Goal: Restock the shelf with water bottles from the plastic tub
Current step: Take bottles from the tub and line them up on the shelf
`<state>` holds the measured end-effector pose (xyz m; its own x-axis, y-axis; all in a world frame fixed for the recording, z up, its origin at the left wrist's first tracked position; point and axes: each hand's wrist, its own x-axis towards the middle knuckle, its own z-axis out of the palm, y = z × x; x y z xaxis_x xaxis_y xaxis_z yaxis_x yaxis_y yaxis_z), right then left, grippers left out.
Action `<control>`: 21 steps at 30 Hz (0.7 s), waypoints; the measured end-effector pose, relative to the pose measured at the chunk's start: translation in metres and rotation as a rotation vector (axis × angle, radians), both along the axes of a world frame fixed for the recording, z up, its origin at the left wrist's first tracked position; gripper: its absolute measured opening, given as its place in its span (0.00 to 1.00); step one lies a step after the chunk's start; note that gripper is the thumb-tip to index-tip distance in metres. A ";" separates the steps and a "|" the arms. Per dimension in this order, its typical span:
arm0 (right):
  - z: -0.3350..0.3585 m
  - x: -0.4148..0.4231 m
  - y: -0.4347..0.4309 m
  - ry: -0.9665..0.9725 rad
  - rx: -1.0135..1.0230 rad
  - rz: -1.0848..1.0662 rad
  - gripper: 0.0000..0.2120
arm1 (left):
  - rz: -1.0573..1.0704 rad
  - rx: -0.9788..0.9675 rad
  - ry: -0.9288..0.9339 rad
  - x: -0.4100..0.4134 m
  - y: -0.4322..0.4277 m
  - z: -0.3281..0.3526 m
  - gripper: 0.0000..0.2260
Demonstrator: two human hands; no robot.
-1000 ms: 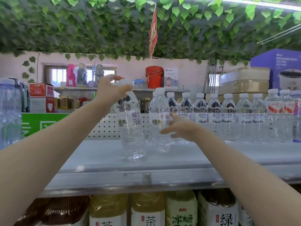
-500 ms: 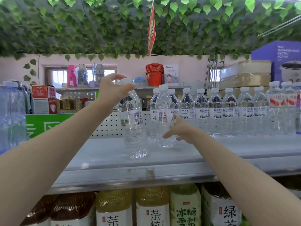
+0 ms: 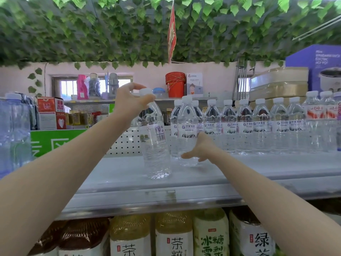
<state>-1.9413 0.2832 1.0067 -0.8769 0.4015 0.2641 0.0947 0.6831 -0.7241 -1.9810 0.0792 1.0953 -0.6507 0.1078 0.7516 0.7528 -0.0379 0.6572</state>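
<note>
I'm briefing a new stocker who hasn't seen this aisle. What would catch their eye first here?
The left hand grips a water bottle by its neck, slightly tilted at the front of the grey shelf, mid-frame. Beside it, the right hand touches the front bottle of a long row of bottles running rightwards. Overhead, green leaves cover the ceiling.

I log front bottle [image 3: 156,145]: clear, white cap, white label, black barcode and QR square. Bottle row [image 3: 245,126]: clear, white caps, white labels, blue logo, dark mountain print. Far-right bottles [image 3: 313,111]: red-and-white labels. Shelf [image 3: 203,182]: pale grey. Pegboard [image 3: 127,145]: white, dark dot grid. Sign [image 3: 51,143]: green, white characters. Buckets [image 3: 175,85]: red. Leaf canopy [image 3: 110,34]: green. Pennant [image 3: 172,34]: red. Box [image 3: 317,65]: purple. Lower bottles [image 3: 173,224]: amber, white labels, black or green characters.
</note>
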 end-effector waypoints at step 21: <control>0.004 -0.010 -0.012 -0.038 0.112 -0.018 0.37 | 0.025 0.022 0.018 -0.007 -0.006 0.000 0.13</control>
